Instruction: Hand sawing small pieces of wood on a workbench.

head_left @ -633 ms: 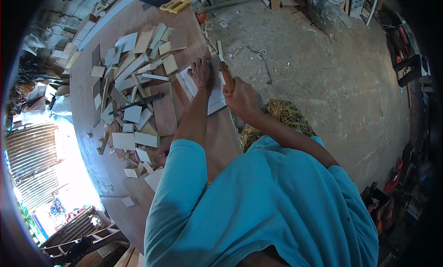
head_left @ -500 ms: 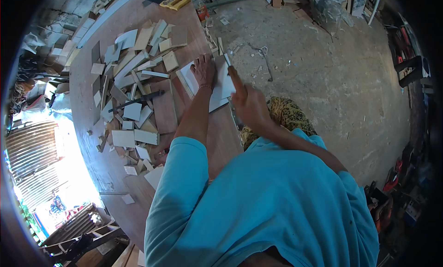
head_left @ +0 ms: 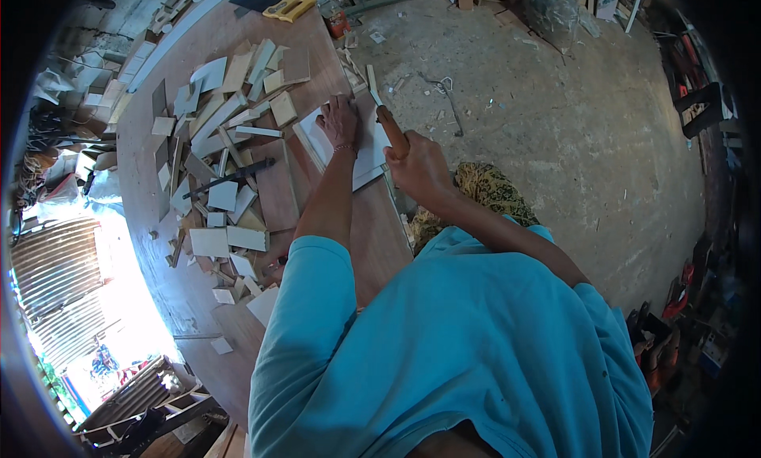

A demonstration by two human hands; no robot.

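Note:
My left hand (head_left: pixel 339 124) lies flat on a white-faced board (head_left: pixel 366 163) at the right edge of the workbench (head_left: pixel 372 236), fingers spread and pressing down. At the board's right side, my right hand (head_left: pixel 418 171) is closed around the brown wooden handle of a saw (head_left: pixel 392 131). Its thin blade shows nearly edge-on and points away from me; most of it is hidden. Part of the board reaches past the bench edge. Left of my left hand stands a small wooden block (head_left: pixel 283 108) among offcuts.
Several white and bare wood offcuts (head_left: pixel 208 242) are heaped on the bench, with a dark bar-shaped tool (head_left: pixel 230 178) across them. A yellow-handled saw (head_left: pixel 288 9) lies at the far end. Debris and a bent metal rod (head_left: pixel 452 109) lie on the concrete floor (head_left: pixel 555 157).
My right hand has moved slightly forward with the saw and is less blurred. My left hand stays on the board. The whole view has shifted a little.

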